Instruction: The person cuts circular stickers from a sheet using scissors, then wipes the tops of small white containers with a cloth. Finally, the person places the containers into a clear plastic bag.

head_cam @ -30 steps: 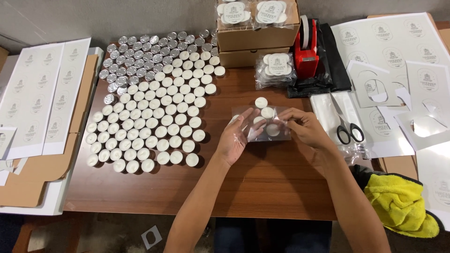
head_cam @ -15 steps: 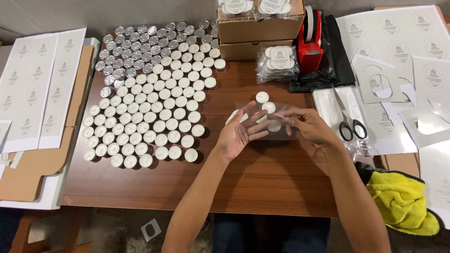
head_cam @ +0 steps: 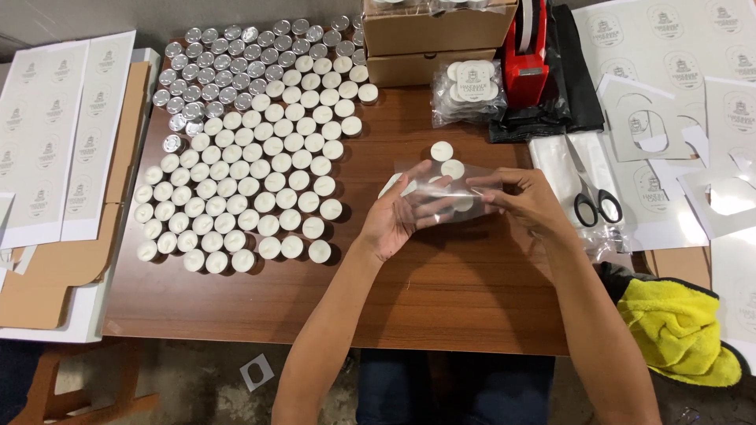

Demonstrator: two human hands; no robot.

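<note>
A thin, slippery clear bag [head_cam: 441, 189] is pinched between left hand [head_cam: 402, 214] and right hand [head_cam: 526, 198]; edges judged safest, with loose tealights [head_cam: 446, 160] just beyond the fingertips.

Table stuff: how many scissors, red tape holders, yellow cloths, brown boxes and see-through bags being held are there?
Scissors: 1
Red tape dispenser: 1
Yellow cloth: 1
Cardboard boxes, stacked: 2
Clear bag held between left hand and right hand: 1
Total: 6
</note>
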